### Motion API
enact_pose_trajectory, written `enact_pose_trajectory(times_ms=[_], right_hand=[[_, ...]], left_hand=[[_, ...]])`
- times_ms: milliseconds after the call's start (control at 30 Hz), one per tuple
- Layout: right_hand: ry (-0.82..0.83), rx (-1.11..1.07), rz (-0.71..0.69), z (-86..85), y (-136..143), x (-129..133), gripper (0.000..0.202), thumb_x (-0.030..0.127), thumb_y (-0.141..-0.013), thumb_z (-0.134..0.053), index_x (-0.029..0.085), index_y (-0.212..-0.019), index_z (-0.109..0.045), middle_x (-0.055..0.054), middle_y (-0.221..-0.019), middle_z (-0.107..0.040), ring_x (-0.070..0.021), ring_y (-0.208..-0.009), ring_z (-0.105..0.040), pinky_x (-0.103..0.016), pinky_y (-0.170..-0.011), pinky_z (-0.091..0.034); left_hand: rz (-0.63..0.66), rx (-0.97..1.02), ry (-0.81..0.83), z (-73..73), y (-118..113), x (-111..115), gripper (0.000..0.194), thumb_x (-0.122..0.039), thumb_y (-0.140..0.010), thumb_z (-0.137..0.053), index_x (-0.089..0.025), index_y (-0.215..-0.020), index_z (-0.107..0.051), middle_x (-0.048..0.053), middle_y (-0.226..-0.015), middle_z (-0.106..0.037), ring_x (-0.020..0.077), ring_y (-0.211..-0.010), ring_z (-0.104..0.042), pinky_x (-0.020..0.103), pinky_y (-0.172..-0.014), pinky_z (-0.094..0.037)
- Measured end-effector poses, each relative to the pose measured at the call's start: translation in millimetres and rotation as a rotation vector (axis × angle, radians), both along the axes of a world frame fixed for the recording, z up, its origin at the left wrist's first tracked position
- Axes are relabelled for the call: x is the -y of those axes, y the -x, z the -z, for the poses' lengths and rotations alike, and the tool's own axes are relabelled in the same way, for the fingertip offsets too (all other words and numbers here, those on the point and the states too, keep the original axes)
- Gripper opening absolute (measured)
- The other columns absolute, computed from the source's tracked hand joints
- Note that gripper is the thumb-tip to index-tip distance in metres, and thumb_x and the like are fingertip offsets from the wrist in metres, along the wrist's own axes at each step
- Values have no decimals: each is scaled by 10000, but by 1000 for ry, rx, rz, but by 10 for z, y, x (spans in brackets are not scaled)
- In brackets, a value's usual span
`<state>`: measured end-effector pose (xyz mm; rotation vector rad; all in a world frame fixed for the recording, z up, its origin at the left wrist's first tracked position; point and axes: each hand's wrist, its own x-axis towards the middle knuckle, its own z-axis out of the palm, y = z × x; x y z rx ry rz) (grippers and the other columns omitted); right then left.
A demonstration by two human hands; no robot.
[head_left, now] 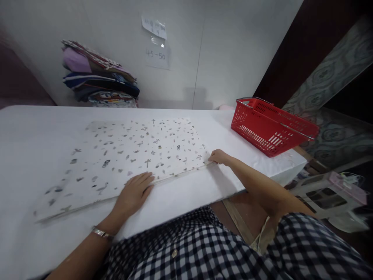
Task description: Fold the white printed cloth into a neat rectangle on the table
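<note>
- Pinching the near right corner of the printed cloth (pixel 163 155) in the right hand (pixel 219 156), with that grip closed snugly on the fabric, thumb and fingers drawn together at the edge.
- Laying the left hand (pixel 135 192) palm down over the near edge, left of the right hand, with fingers stretched out side by side; seemingly pressing or smoothing there, with nothing grasped in that grip.
- Can see the cloth lying broad and flat on the white table (pixel 189 206), directly in front of the body, with the near edge running aslant, closer to the body toward the left.
- Already done, judging by the present lie of the cloth: spreading over the table, printed side up, without large wrinkles.
- Looks doubled along the near edge, so perhaps already layered or folded; cannot tell the number of layers.
- Seems partway through straightening the near edge, with both hands engaged there and neither one free; cannot tell from this single view about any remaining steps.
- Kept apart, without contact, from the red basket (pixel 271 122) at right and from the stack of folded fabrics (pixel 101 79) at far left, by the wall.
</note>
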<state>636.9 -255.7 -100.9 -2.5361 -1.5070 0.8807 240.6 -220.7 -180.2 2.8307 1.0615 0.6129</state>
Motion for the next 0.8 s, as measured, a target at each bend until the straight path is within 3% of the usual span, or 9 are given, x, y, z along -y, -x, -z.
enact_pose_trajectory(times_ms=[300, 600, 800], right_hand=[[-73, -227, 134, 31, -117, -15, 153, 208, -743, -679, 162, -659, -559, 35, -466, -527, -63, -408, -429, -176, -400, -286], [-73, -346, 201, 171, -205, 16, 176, 243, -735, -754, 162, -759, -599, 37, -521, -591, -79, -491, -553, -155, -483, -421], [17, -338, 221, 123, -187, -20, 209, 264, -729, -774, 141, -679, -613, 29, -479, -591, -84, -462, -552, -173, -503, -467]], left_hand=[[5, -6, -6, 20, -1, -8, 528, -494, -945, -275, -182, -1178, -631, 103, -1267, -618, 280, -1206, -538, 491, -1006, -440], [7, -6, 18, -5, -6, -7, 509, -499, -941, -288, -205, -1173, -634, 96, -1275, -613, 276, -1211, -535, 487, -1019, -432], [4, 2, 20, -2, -9, -6, 509, -502, -940, -286, -210, -1170, -634, 89, -1276, -613, 276, -1211, -536, 488, -1022, -428]])
